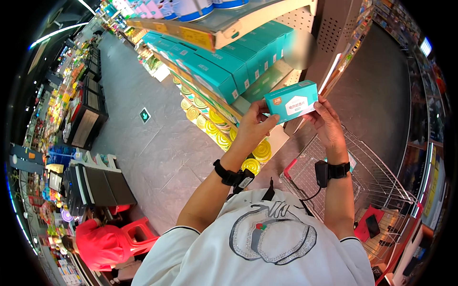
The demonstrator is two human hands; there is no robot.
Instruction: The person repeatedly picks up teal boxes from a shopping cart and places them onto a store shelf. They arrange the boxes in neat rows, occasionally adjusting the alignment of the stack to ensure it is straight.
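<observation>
A small teal carton (291,102) with a white printed panel is held up in front of the shelf end. My left hand (258,119) grips its left end, thumb on the front face. At the opposite end my right hand (325,116) pinches the lower corner between thumb and fingers. Behind the carton, several larger teal boxes (214,68) stand in rows on a shelf. Black straps with small devices circle both wrists.
A wire shopping cart (375,171) stands at the right, with a phone (373,226) on a red item (365,221) inside. Yellow-lidded cans (262,151) fill the lowest shelf. White-and-blue tins (191,9) sit on the upper shelf. A person in red (102,245) is near a red stool (137,234).
</observation>
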